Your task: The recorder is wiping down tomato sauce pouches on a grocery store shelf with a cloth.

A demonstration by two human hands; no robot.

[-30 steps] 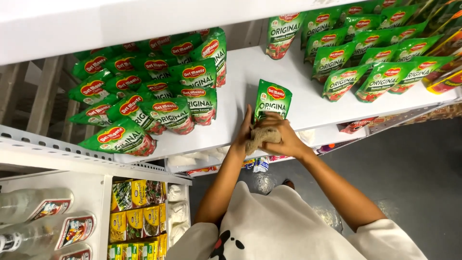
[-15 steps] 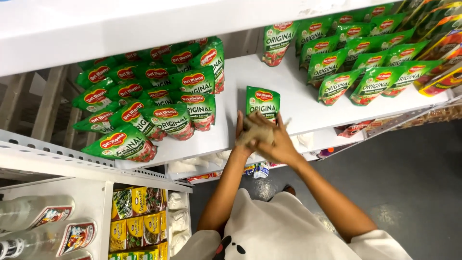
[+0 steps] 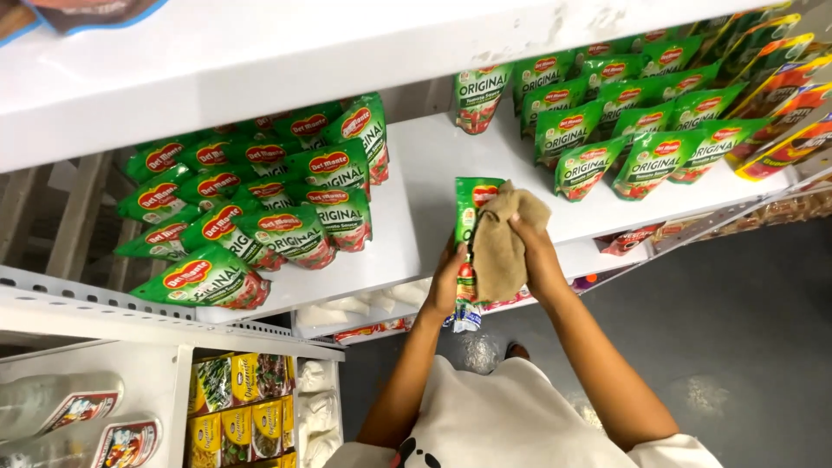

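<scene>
**A:** What is in the hands?

**B:** The left hand [image 3: 446, 282] grips a green sauce pouch [image 3: 469, 208] from below, its fingers wrapped round the pouch's lower half. The right hand [image 3: 533, 251] is clenched on a tan cloth [image 3: 503, 247] and presses it flat against the front of that pouch. The cloth covers most of the pouch face; only the green top and a strip down the left edge show.

**A:** And where does the pouch sit in the view?

**B:** A little above centre, held upright in front of the white shelf [image 3: 416, 199], over the bare stretch of board. I cannot tell whether its bottom touches the shelf, since the hand hides it.

**A:** What lies around it?

**B:** At nine to ten o'clock from the pouch, a heap of like green pouches [image 3: 260, 204] lies on the same shelf, stacked and tilted. At one to two o'clock, rows of green pouches [image 3: 624, 130] stand in ranks, and one single green pouch [image 3: 479, 97] stands alone at twelve o'clock. At the far right edge, orange-and-red packs [image 3: 784, 113] follow them.

**A:** Anything lower down?

**B:** At seven o'clock, yellow and green packets [image 3: 243, 403] fill a lower shelf, with clear bottles [image 3: 61, 416] at the bottom-left corner. The person's white shirt [image 3: 511, 420] shows at six o'clock.
</scene>
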